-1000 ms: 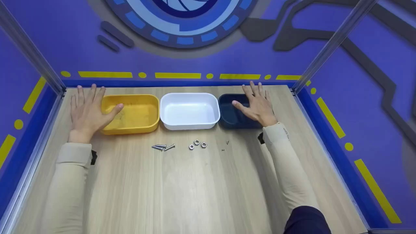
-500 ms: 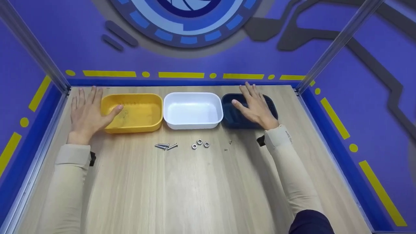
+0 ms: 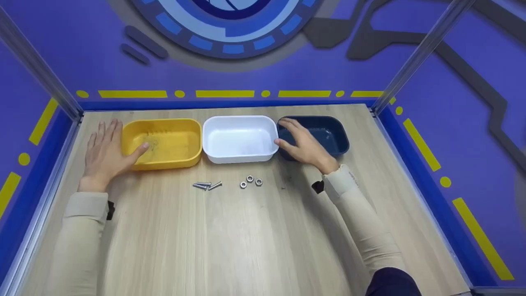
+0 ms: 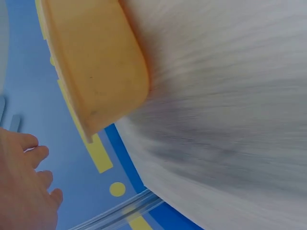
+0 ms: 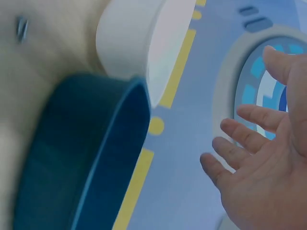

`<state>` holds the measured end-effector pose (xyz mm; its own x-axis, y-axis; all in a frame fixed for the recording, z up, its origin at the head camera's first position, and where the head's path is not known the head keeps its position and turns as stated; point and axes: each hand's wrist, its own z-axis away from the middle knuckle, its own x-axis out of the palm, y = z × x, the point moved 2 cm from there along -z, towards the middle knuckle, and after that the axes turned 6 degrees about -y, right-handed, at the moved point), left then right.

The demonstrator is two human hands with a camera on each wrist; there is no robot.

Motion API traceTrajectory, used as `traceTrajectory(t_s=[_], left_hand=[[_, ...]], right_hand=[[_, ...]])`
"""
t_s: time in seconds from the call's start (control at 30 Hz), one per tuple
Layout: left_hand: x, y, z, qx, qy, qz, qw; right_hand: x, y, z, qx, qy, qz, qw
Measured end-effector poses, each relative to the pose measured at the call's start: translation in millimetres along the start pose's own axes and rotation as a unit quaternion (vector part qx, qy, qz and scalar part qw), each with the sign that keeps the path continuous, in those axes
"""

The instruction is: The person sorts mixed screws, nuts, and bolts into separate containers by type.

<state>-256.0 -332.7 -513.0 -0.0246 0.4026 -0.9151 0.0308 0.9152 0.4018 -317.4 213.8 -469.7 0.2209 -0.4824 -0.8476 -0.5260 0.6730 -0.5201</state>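
Observation:
My left hand is spread at the left end of a yellow bin, its thumb overlapping the bin's inside in the head view. My right hand hovers over the left part of a dark navy bin, thumb tip at the right edge of a white bin. In the right wrist view its fingers are apart and loosely bent, holding nothing. Several bolts lie in front of the yellow bin. Three nuts lie before the white one. Near the dark bin lies a tiny screw.
The three bins stand in a row along the back of a wooden table. Behind them rises a blue-purple printed panel, with similar panels on both sides. Clear corner posts join the panels.
My right hand has moved left across the dark bin toward the white one, its fingers less stretched. The left hand has drawn slightly nearer to me. The bins and small parts stay in place.

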Motion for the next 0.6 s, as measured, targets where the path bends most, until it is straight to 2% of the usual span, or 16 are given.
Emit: traceTrajectory(t_s=[0.37,0.6], left_hand=[[13.1,-20.9,14.1,0.001,-0.019,0.011,0.9998],[25.9,-25.1,15.8,0.013,-0.021,0.025,0.9994]], right_hand=[[35.8,-24.6,-2.6,-0.059,-0.017,-0.02,0.998],[56.1,-35.4,-2.6,-0.09,-0.019,-0.049,0.995]])
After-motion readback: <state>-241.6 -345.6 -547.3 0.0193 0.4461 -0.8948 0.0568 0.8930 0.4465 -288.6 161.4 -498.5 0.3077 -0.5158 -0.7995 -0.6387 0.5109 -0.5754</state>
